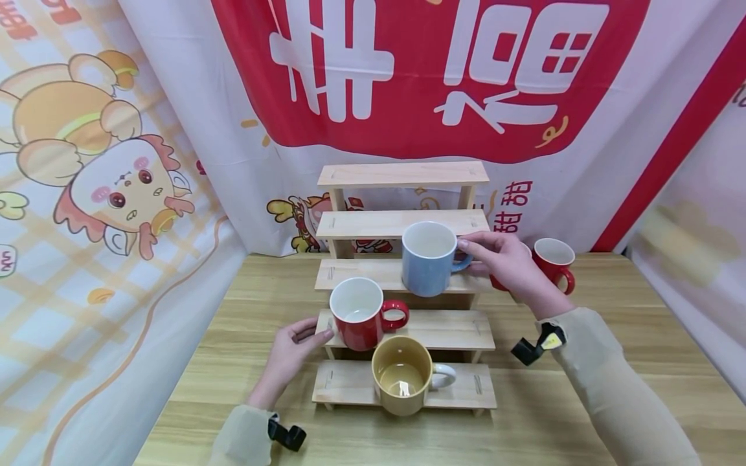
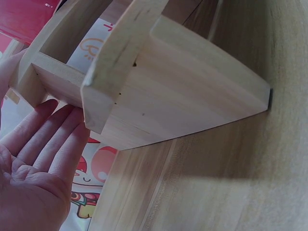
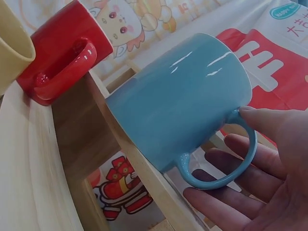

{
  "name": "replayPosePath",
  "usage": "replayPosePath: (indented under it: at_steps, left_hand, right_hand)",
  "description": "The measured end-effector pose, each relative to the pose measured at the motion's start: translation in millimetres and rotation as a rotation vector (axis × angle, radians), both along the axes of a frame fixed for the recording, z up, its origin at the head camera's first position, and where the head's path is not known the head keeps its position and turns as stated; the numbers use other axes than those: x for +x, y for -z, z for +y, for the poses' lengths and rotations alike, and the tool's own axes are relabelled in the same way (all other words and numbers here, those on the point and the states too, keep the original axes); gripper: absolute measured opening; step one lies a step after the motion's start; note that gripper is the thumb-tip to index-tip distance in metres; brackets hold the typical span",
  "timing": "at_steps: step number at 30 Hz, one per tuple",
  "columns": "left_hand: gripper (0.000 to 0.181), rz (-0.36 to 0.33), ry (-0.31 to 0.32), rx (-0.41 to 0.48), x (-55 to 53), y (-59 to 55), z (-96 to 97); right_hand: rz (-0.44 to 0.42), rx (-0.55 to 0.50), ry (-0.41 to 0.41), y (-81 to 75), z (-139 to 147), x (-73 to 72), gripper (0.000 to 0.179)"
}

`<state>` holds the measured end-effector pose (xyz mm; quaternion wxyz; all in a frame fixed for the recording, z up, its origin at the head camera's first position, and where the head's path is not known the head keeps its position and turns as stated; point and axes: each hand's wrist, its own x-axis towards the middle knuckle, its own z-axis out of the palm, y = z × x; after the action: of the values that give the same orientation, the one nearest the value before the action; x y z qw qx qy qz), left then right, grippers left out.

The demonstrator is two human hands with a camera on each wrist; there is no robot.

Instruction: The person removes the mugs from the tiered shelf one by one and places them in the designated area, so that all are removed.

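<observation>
Your right hand (image 1: 502, 260) pinches the glossy light-blue ceramic mug (image 1: 428, 265) by its handle at the middle tier of the pale wooden stepped stand (image 1: 402, 173); your left hand (image 2: 36, 173), fingers extended, lies beside it, contact unclear; its thumb is mostly cropped.

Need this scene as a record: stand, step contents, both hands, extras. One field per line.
Stand: wooden, five steps, on a table
Bottom step: yellow mug, white handle
Second step: red mug
Middle step: blue mug, upright; fully set down unclear
Right hand: at blue mug's handle, thumb touching it
Left hand: at stand's left side
Extras: another red mug on table, right of stand
</observation>
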<state>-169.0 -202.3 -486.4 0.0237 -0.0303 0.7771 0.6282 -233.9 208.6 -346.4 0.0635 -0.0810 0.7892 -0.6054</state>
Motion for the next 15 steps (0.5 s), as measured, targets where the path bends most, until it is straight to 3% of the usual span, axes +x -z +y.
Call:
replayPosePath:
  at_steps: [15]
  left_hand:
    - [0.059, 0.003, 0.006, -0.016, -0.8, 1.4, -1.2]
  right_hand:
    - [0.019, -0.040, -0.055, 6.2, 3.4, -3.9, 0.049]
